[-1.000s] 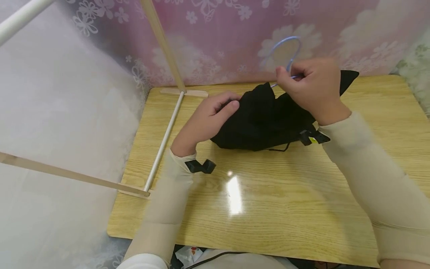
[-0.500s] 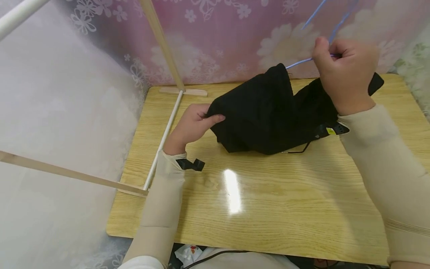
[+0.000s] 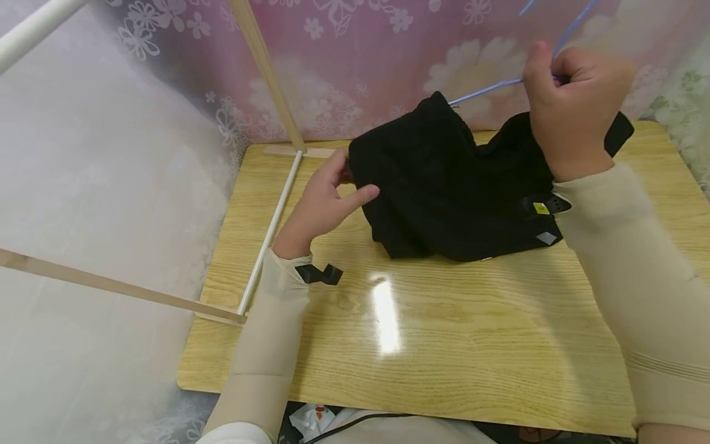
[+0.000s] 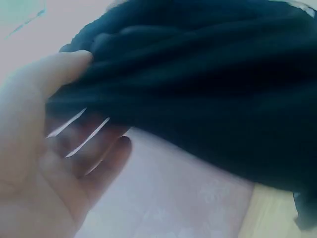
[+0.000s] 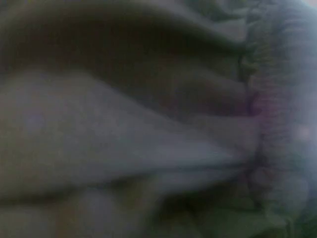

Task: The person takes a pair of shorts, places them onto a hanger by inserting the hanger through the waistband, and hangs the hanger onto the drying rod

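My right hand point(image 3: 582, 111) grips the blue wire hanger point(image 3: 482, 90) near its hook, above the back of the table. The hanger's arm slopes down left into the black garment point(image 3: 444, 191), which hides the rest of it. At the garment's left edge is my left hand point(image 3: 318, 206), its thumb lying over the front and its fingers behind. In the left wrist view those fingers point(image 4: 106, 168) are nearly straight and spread, partly covered by the dark cloth point(image 4: 198, 99). The right wrist view is blurred and filled with cloth folds, with a gathered elastic band point(image 5: 277, 99) on the right.
On the left of the wooden table point(image 3: 444, 370) stands a rack with wooden legs point(image 3: 272, 74), a white lower bar point(image 3: 272, 231) and a white top bar point(image 3: 39, 31). A pink flowered curtain point(image 3: 360, 61) hangs behind the table.
The right hand has risen and moved right with the hanger, lifting and spreading the garment. My left hand drew back left, then loosened its fingers at the garment's left edge.
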Demonstrator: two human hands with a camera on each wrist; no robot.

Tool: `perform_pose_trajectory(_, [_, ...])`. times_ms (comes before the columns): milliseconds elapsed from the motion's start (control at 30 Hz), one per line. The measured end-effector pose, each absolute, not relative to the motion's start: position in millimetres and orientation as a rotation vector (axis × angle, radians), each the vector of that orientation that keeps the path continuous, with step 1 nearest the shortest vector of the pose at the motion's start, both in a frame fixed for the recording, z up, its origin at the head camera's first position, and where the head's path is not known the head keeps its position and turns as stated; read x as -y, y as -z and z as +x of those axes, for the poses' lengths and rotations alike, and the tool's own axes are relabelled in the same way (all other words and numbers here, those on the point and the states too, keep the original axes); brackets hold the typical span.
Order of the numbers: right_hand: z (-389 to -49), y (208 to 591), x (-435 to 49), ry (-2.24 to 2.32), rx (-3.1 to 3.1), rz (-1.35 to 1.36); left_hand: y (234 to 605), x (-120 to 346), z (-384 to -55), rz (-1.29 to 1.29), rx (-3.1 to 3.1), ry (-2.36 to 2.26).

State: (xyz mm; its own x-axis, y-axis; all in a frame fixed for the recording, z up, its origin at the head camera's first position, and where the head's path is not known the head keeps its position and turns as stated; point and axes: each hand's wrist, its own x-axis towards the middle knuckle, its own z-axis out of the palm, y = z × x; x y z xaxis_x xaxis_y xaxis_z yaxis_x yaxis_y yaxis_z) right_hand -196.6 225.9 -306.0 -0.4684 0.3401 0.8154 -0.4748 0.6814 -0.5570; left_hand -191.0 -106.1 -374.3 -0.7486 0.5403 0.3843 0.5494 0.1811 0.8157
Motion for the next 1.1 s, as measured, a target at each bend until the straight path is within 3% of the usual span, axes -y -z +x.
perform_pose_trajectory(133, [-197, 307, -215, -0.975, 1.848, 0.185, 361, 102, -196, -1.021, 2.333, 1.648])
perform_pose_trajectory(400, [-194, 306, -193, -0.893, 2.033, 0.275, 334, 87, -190, -1.007, 2.489, 0.798])
perform_pose_trajectory(533, [-190, 305, -185, -0.819, 2.099, 0.369, 329, 81, -187, -0.964, 2.510, 0.618])
perform_pose_trajectory(700, [-181, 308, -176, -0.831, 2.249, 0.542, 329, 72, -186, -0.990, 2.494, 0.570])
perform_pose_trajectory(900, [-167, 305, -186, -1.248, 2.444, 0.691, 338, 77, -187, -0.922, 2.408, 0.634])
perform_pose_trajectory(1100, [-163, 308, -227, -1.088, 2.567, 0.564, 344, 88, -191, -0.916, 2.305, 0.866])
